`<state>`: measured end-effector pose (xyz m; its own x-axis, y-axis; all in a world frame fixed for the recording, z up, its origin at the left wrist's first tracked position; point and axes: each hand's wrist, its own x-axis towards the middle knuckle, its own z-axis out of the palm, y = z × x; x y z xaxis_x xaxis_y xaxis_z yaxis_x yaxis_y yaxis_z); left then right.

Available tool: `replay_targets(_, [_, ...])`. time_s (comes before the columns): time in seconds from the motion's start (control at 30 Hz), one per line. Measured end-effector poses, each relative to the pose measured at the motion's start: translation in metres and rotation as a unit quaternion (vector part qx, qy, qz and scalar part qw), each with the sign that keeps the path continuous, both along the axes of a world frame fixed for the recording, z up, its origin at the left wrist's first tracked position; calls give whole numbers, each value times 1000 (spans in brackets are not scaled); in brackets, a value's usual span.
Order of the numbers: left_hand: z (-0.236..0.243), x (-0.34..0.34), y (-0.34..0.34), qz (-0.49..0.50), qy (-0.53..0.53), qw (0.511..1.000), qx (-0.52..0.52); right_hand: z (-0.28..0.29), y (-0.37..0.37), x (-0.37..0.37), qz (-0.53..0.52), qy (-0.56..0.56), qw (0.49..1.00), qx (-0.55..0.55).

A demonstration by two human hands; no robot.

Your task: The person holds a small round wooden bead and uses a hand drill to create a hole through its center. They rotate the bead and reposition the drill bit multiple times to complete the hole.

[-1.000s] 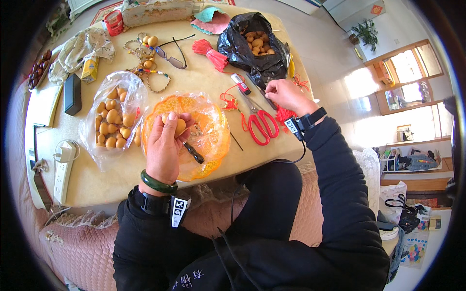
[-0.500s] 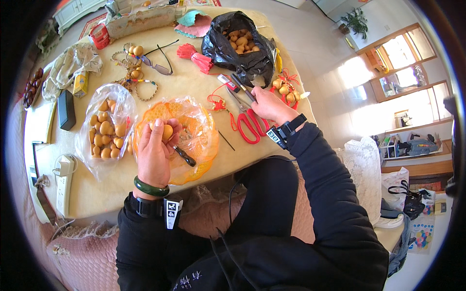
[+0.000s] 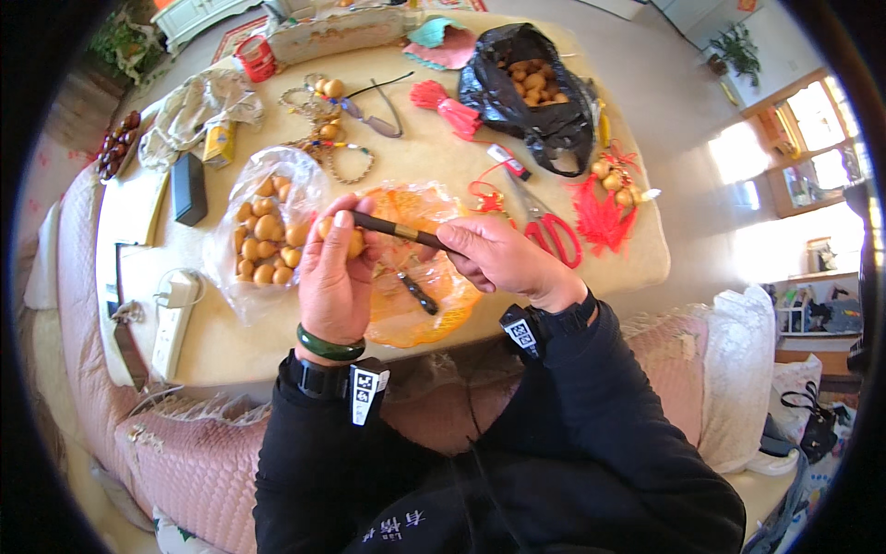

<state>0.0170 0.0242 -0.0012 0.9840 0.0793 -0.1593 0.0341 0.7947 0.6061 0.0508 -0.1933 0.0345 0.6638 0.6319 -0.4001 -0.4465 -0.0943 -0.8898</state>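
Note:
My left hand (image 3: 334,282) is closed around a small tan gourd (image 3: 355,244). A dark pen (image 3: 380,224) with a gold band is gripped in my right hand (image 3: 503,257), and its far end meets the left fingertips. Whether the pen's cap is coming off cannot be made out. Below both hands lies an orange openwork tray (image 3: 441,319) lined with clear plastic, holding a small dark-handled tool (image 3: 418,293). Left of it, a clear plastic bag (image 3: 247,300) contains several similar gourds (image 3: 268,228).
Red-handled scissors (image 3: 557,238) lie right of the tray, near a red-tasselled gourd ornament (image 3: 604,217). Behind them sits a black bag (image 3: 480,88) of gourds beside red cord (image 3: 445,106). Glasses (image 3: 380,125), beaded strings (image 3: 351,171) and a power strip (image 3: 173,332) are also on the table.
My right hand has lifted the pen from beside the scissors and brought it left to my left hand, which still holds the gourd. The whole view has shifted.

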Motion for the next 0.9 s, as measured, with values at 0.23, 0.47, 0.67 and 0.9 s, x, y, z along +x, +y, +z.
replay_targets(0.23, [1, -1, -1, -65, 8, 998, 15, -11, 5, -1, 37, 173, 974, 139])
replay_targets(0.47, [-1, -3, -7, 5, 31, 996, 80, -30, 14, -14, -8, -87, 995, 40])
replay_targets(0.67, [2, -3, -2, -38, -3, 997, 65, -24, 20, -22, -21, -41, 995, 90])
replay_targets(0.9, [7, -7, -7, -47, 3, 995, 89, -26, 18, -25, 36, 73, 988, 131])
